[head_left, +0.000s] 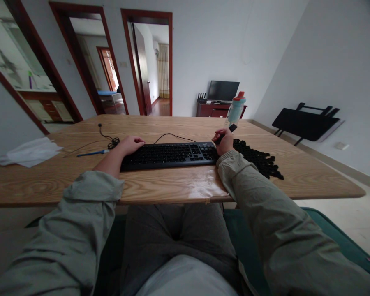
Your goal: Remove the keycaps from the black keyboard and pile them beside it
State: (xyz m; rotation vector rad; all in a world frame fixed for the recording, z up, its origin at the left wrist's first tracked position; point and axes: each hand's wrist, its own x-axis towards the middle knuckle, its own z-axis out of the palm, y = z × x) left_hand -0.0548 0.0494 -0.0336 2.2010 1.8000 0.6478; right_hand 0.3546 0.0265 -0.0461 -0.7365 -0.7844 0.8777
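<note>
A black keyboard (172,154) lies along the front of the wooden table. My left hand (130,145) is closed over its back left corner, the fingers curled at the far edge. At the keyboard's right end, my right hand (224,142) grips a slim black object (233,128) whose end sticks out at the upper right; its kind is hard to make out. Beside that wrist spreads a mat of small black pieces (260,160) in rows, resembling loose keycaps. Behind my right hand stands a clear bottle with a red lid (235,109).
Left of the keyboard lie a blue stick-like tool (92,153), a coiled black cable (113,142) and crumpled white paper or cloth (29,152). The wooden table (169,187) has its front edge near my lap. A folded black table (306,123) leans by the right wall.
</note>
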